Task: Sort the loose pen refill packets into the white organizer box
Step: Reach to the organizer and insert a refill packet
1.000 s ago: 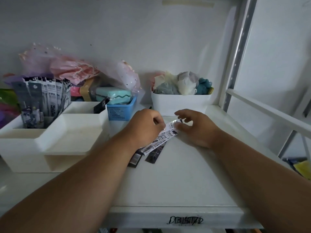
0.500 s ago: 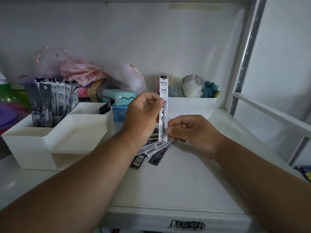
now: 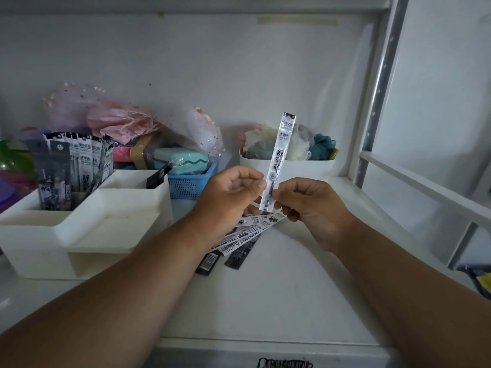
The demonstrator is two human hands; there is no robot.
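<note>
One refill packet (image 3: 279,166), upright, pinched low by left hand (image 3: 228,197) and right hand (image 3: 308,208); light, slick, bendy; grip mid-length.

Upright refill packet (image 3: 279,160); white organizer box (image 3: 87,224)

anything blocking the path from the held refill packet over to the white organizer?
Nothing visible does. The refill packet is held upright by both the left hand and right hand, and the white organizer box sits open-topped to the left, with only bare shelf between.
</note>
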